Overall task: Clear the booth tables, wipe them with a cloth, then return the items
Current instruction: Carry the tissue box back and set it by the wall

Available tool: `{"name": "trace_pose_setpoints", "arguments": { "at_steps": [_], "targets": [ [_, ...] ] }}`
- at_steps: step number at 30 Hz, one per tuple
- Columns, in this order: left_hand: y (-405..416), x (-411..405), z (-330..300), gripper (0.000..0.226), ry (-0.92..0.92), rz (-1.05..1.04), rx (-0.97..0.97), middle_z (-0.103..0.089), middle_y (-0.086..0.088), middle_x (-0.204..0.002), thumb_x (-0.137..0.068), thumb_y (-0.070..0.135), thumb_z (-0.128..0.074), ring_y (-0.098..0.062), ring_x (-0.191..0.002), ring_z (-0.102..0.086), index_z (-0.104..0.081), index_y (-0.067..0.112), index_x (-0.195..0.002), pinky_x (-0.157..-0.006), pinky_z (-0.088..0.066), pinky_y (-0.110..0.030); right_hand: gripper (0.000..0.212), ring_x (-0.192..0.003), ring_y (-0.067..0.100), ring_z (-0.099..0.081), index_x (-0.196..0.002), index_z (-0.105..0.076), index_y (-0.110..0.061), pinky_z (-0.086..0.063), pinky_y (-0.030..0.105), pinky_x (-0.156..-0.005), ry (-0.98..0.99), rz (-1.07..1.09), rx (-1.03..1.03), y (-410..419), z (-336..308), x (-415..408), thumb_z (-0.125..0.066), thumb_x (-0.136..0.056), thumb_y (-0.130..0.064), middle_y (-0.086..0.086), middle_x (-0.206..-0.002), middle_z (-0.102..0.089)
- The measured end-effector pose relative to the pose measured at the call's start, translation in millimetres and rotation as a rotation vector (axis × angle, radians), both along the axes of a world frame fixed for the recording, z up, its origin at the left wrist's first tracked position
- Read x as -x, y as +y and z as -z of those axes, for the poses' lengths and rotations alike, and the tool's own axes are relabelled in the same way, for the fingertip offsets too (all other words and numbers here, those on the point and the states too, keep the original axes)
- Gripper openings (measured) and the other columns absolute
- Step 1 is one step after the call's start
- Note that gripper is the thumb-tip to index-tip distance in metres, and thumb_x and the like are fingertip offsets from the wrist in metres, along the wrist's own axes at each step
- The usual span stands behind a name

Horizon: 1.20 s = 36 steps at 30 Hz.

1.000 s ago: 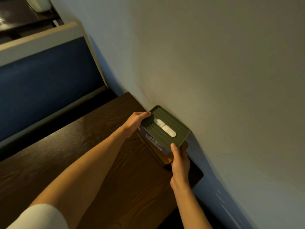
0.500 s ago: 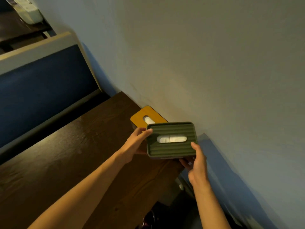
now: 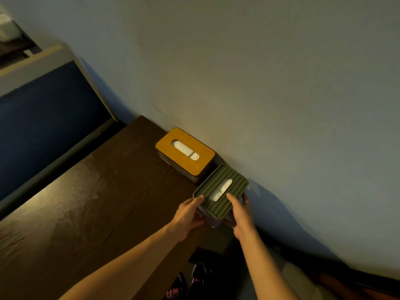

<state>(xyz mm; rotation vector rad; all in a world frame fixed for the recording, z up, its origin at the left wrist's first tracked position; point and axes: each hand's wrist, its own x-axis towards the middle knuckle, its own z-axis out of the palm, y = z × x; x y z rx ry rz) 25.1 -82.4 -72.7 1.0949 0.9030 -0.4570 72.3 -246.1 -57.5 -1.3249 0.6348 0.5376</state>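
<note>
A green ribbed tissue box with white tissue in its slot is held between both my hands at the table's near corner by the wall. My left hand grips its left end, thumb on the lid. My right hand grips its right side, thumb on top and fingers underneath. Just beyond it, a tissue box with an orange wooden lid stands on the dark wooden booth table against the wall. I cannot tell whether the green box touches the table.
A pale wall runs along the table's right edge. A blue padded booth seat back stands at the table's far end. Dark shoes show on the floor below the table's near edge.
The green box was lifted off the orange-lidded box, swung out past the table's edge, and now sits turned and low beside the orange box, still in both hands.
</note>
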Motion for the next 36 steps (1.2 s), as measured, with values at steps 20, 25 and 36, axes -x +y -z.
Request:
{"name": "trace_pose_setpoints", "arguments": {
  "at_steps": [20,25,36],
  "targets": [
    [-9,-26,10,0.046,-0.069,-0.155,0.025,-0.068,-0.015,-0.113,-0.096,0.039,-0.063,-0.025,-0.1,-0.07,-0.061,0.003,-0.125,-0.088,-0.058,-0.036,0.06,-0.129,0.037,-0.053,-0.154,-0.03,-0.035,-0.058,0.051,-0.088,-0.009,-0.124,0.151,18,42,-29,-0.057,-0.101,-0.028,0.009,-0.149,-0.046],
    [-4,-20,-5,0.037,-0.091,-0.161,0.093,-0.061,-0.014,-0.123,-0.103,0.049,-0.044,-0.03,-0.114,-0.061,-0.058,0.017,-0.115,-0.107,-0.046,-0.048,0.067,-0.136,0.032,-0.047,-0.158,-0.021,-0.035,-0.047,0.054,-0.106,-0.039,-0.207,0.054,13,42,-35,-0.056,-0.101,-0.026,0.008,-0.154,-0.041],
    [19,4,-34,0.055,-0.102,0.012,0.046,-0.06,-0.011,-0.129,-0.105,0.052,-0.034,-0.029,-0.118,-0.059,-0.051,0.012,-0.14,-0.098,-0.05,-0.044,0.067,-0.137,0.033,-0.044,-0.159,-0.021,-0.023,-0.04,0.049,-0.111,-0.024,-0.198,0.147,25,14,-26,-0.055,-0.101,-0.029,0.013,-0.154,-0.042]
  ]
}}
